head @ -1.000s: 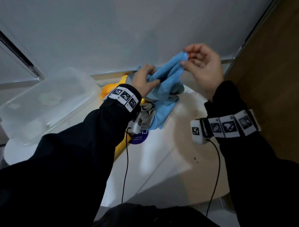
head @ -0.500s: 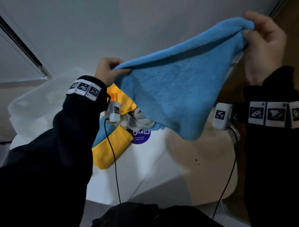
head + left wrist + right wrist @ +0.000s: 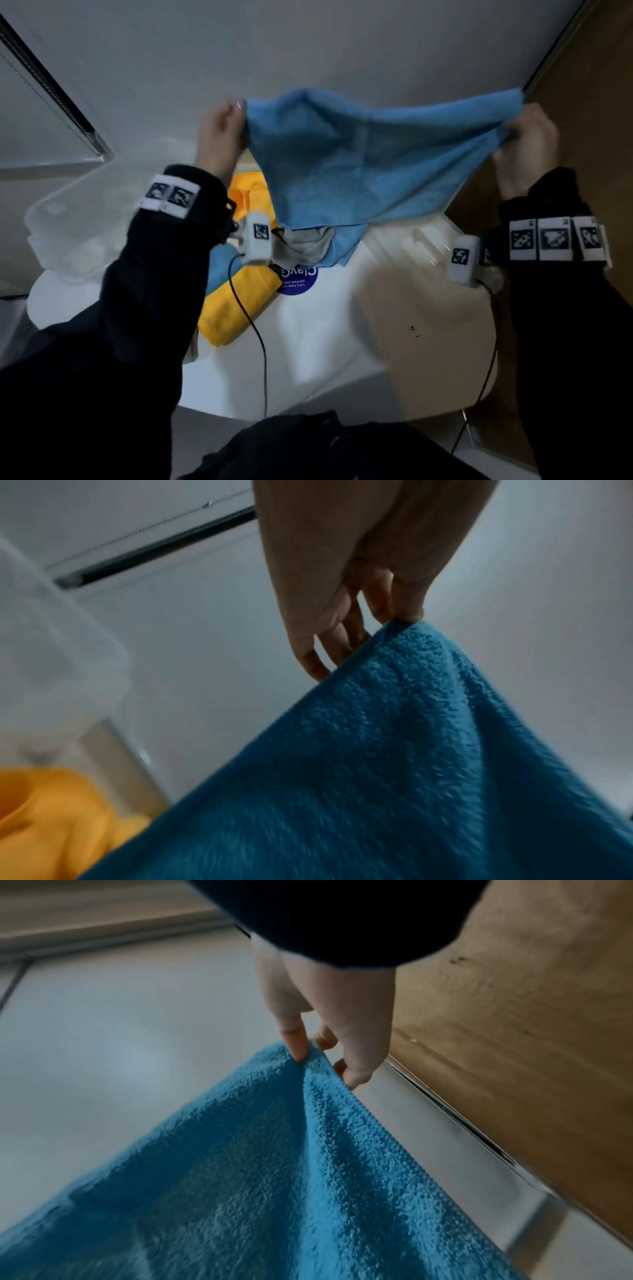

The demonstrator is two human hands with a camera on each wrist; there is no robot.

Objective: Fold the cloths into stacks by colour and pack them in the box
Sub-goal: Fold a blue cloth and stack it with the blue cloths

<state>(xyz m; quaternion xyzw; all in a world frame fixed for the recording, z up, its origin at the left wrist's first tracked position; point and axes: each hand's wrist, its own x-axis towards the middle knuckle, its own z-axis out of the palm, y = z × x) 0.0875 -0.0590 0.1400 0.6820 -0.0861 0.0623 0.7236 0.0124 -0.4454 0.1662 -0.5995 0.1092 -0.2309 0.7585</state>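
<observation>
A blue cloth (image 3: 359, 161) hangs spread in the air above the white table (image 3: 325, 342), stretched between both hands. My left hand (image 3: 222, 133) pinches its left top corner (image 3: 404, 631). My right hand (image 3: 524, 137) pinches the right top corner (image 3: 308, 1056). Under the cloth lies a heap of others: a yellow cloth (image 3: 236, 305), a grey cloth (image 3: 305, 243) and another blue cloth (image 3: 346, 243). A clear plastic box (image 3: 85, 219) stands at the left of the table.
A round purple sticker (image 3: 298, 277) is on the table by the heap. A grey wall (image 3: 308, 51) rises behind and a wooden panel (image 3: 599, 102) stands at the right. Wrist camera cables (image 3: 253, 335) trail over the tabletop.
Both hands lifted the blue cloth off the heap and pulled it apart; it went from bunched to spread wide. The left hand rose level with the right.
</observation>
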